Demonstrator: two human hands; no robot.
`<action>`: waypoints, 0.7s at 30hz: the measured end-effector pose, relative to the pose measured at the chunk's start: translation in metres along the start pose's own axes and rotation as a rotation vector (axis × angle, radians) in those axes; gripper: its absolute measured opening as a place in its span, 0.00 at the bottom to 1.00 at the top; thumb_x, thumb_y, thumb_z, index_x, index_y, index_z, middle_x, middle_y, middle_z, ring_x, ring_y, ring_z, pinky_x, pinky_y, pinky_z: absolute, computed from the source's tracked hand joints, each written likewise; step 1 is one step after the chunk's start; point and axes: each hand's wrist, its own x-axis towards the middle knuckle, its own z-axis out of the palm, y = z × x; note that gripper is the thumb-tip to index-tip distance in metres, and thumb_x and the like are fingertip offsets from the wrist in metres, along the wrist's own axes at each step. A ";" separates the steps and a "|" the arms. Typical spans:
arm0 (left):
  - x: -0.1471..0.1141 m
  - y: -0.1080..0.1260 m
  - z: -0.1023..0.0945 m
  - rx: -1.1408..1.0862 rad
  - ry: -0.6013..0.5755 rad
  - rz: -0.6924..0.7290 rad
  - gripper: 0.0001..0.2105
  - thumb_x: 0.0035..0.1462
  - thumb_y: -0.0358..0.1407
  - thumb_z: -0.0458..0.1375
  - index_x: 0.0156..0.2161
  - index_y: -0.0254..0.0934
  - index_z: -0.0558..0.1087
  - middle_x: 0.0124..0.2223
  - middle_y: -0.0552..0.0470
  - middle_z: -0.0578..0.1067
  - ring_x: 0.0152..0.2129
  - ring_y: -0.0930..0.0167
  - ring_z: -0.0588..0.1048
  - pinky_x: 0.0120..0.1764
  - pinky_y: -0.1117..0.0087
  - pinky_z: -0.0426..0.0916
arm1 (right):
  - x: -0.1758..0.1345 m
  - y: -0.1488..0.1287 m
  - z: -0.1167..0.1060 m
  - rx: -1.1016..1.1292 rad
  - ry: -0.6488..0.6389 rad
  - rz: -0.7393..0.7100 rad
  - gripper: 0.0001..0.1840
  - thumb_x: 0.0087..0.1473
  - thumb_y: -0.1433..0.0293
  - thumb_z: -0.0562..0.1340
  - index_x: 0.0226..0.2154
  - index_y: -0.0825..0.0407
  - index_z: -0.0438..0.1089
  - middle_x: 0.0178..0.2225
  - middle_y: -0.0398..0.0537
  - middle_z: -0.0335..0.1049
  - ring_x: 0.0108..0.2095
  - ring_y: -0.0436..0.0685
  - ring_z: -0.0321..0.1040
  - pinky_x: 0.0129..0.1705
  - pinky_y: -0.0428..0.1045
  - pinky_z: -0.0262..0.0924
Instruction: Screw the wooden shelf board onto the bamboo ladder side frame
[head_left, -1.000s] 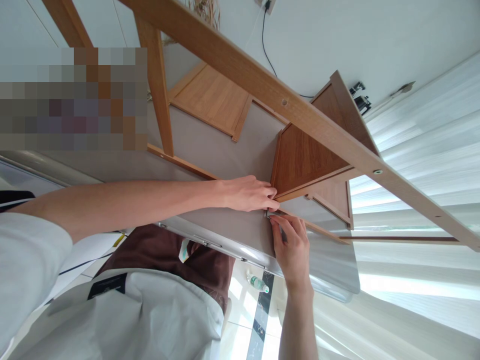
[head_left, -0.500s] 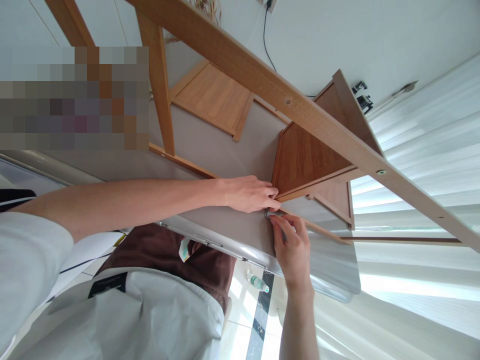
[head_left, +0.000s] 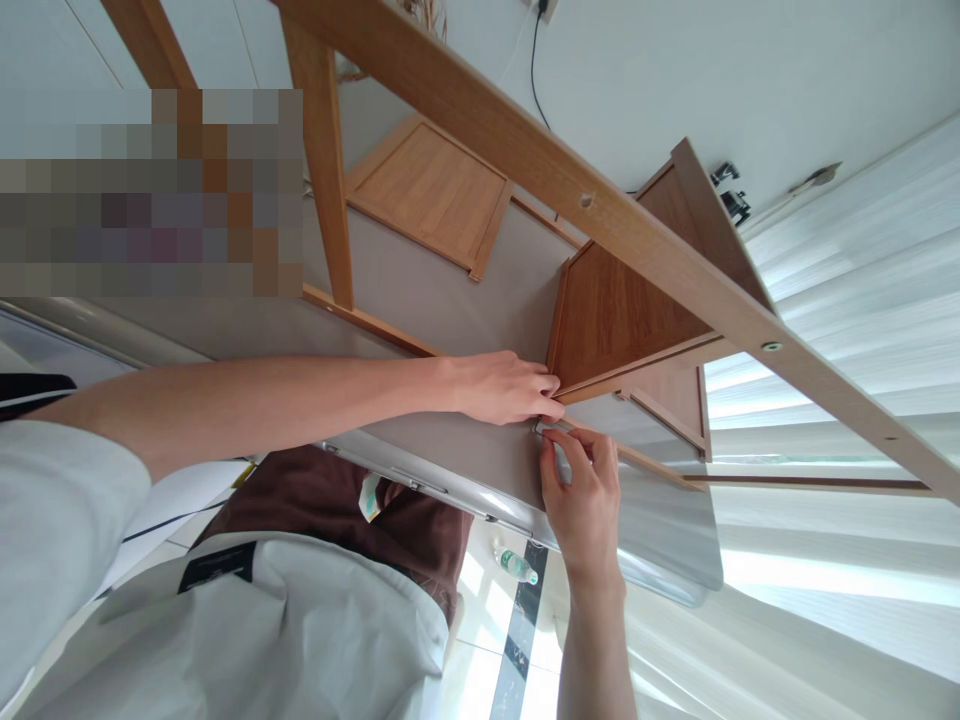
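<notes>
The left hand (head_left: 506, 388) is resting half-curled at the near corner of a wooden panel (head_left: 630, 315), its hidden thumb leaving it impossible to tell whether it is gripping. The right hand (head_left: 583, 480) is pinching a thin metallic piece (head_left: 538, 427) between closed thumb and forefinger, just below that corner. The panel is standing over the grey bench (head_left: 465, 450), while a second panel (head_left: 431, 195) is lying farther back, beyond the left hand.
</notes>
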 end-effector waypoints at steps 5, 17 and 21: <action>0.000 0.001 -0.002 0.008 -0.013 -0.002 0.08 0.67 0.31 0.53 0.45 0.43 0.73 0.44 0.48 0.73 0.38 0.68 0.73 0.21 0.67 0.50 | 0.002 -0.004 -0.001 -0.036 -0.032 0.056 0.10 0.65 0.72 0.58 0.44 0.51 0.73 0.41 0.52 0.64 0.40 0.57 0.64 0.43 0.54 0.65; 0.000 0.001 0.000 -0.005 0.009 0.005 0.08 0.66 0.31 0.53 0.45 0.42 0.74 0.44 0.47 0.74 0.39 0.67 0.73 0.21 0.67 0.51 | 0.003 -0.008 0.003 -0.027 -0.026 0.126 0.08 0.65 0.70 0.56 0.44 0.49 0.70 0.39 0.50 0.66 0.38 0.58 0.66 0.41 0.54 0.64; -0.001 0.001 0.000 -0.011 0.008 0.004 0.08 0.66 0.31 0.53 0.45 0.43 0.73 0.44 0.47 0.74 0.40 0.67 0.73 0.21 0.68 0.52 | 0.003 -0.006 0.001 -0.028 -0.018 0.123 0.07 0.65 0.69 0.57 0.43 0.48 0.69 0.41 0.51 0.68 0.40 0.59 0.66 0.43 0.55 0.64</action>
